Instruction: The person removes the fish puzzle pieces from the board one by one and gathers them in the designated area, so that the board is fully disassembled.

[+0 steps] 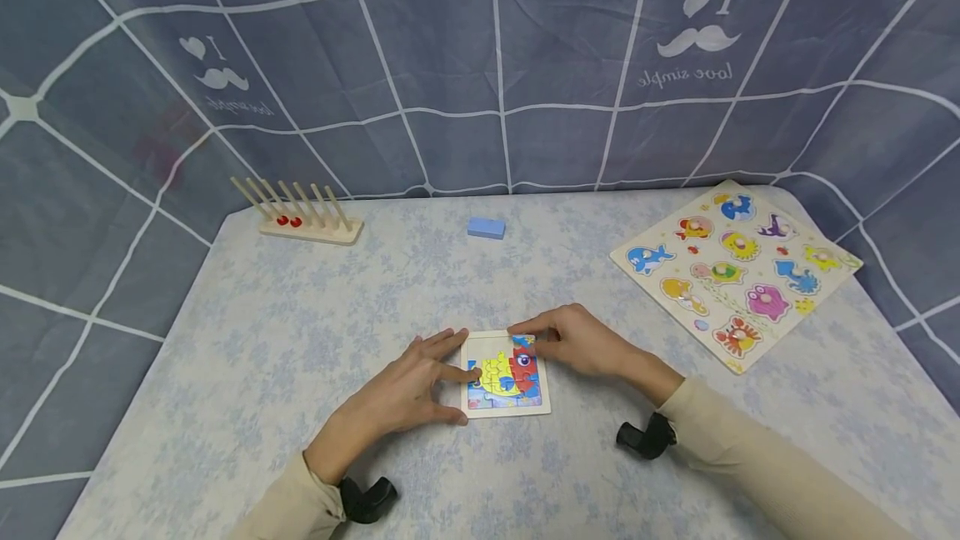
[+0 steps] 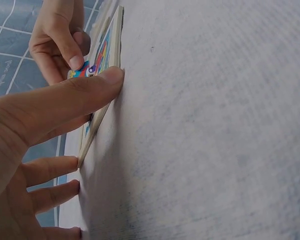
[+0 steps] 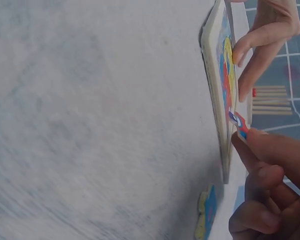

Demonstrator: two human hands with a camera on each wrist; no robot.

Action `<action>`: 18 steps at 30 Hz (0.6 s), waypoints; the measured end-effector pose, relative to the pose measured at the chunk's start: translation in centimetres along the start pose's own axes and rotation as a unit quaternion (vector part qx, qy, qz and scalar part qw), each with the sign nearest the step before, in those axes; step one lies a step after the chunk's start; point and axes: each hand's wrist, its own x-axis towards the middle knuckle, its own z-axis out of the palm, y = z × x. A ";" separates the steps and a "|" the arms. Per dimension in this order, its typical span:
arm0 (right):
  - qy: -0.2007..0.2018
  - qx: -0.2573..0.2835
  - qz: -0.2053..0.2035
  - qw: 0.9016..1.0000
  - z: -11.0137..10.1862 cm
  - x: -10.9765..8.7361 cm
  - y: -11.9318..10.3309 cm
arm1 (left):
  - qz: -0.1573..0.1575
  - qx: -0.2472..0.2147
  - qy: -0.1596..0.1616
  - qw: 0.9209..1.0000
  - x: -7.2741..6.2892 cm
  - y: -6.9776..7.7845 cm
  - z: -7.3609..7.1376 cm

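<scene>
A small wooden-framed jigsaw (image 1: 506,416) with a yellow and red fish picture lies flat on the table. Bare wood shows in its upper left part. My left hand (image 1: 408,386) rests along its left side, the thumb at the lower corner and one straight finger pressing on the picture. At the upper right, my right hand (image 1: 588,342) pinches a red and blue puzzle piece (image 3: 242,129) between thumb and finger. That piece stands tilted at the picture, close by the fish's eye. Beside the frame, the right wrist view shows a blue and yellow piece (image 3: 206,212) on the table.
A wooden peg stand (image 1: 322,230) with two red beads stands at the back left. A blue block (image 1: 486,228) sits at the back middle. To the right lies a large board (image 1: 720,273) of sea animal pieces. A grey-blue curtain (image 1: 450,57) hangs behind the table.
</scene>
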 end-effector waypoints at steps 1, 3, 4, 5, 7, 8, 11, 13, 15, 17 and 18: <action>0.004 0.001 -0.002 1.000 0.0 0.0 0.1 | 0.000 0.001 0.000 1.000 0.0 0.0 0.0; 0.015 0.005 -0.007 1.000 0.0 -0.1 0.4 | 0.000 0.000 0.000 1.000 0.0 0.0 0.0; 0.021 0.005 -0.011 1.000 -0.1 -0.1 0.5 | 0.000 0.000 0.000 1.000 0.0 0.0 0.1; 0.027 0.007 -0.015 0.999 -0.2 -0.2 0.6 | 0.001 0.000 0.000 1.000 0.0 0.0 0.1; 0.039 0.011 -0.017 0.999 -0.5 -0.4 0.8 | 0.001 0.002 0.000 1.000 0.0 0.1 0.1; 0.043 0.013 -0.020 0.999 -0.7 -0.5 0.8 | 0.000 0.002 0.001 1.000 0.0 0.1 0.1; 0.047 0.017 -0.020 0.999 -1.3 -1.1 1.2 | 0.000 0.002 0.002 1.000 -0.1 0.1 0.1; 0.049 0.020 -0.014 0.999 -1.8 -1.6 1.4 | 0.000 0.001 0.004 1.000 -0.1 0.0 0.1; 0.053 0.021 -0.005 0.998 -2.3 -2.2 1.8 | 0.002 0.000 0.004 1.000 -0.1 0.0 0.1; 0.057 0.021 0.007 0.998 -2.8 -2.8 2.2 | 0.003 -0.001 0.005 1.000 -0.1 0.0 0.1; 0.060 0.021 0.013 0.998 -3.0 -3.1 2.4 | 0.003 -0.002 0.005 1.000 -0.1 0.0 0.1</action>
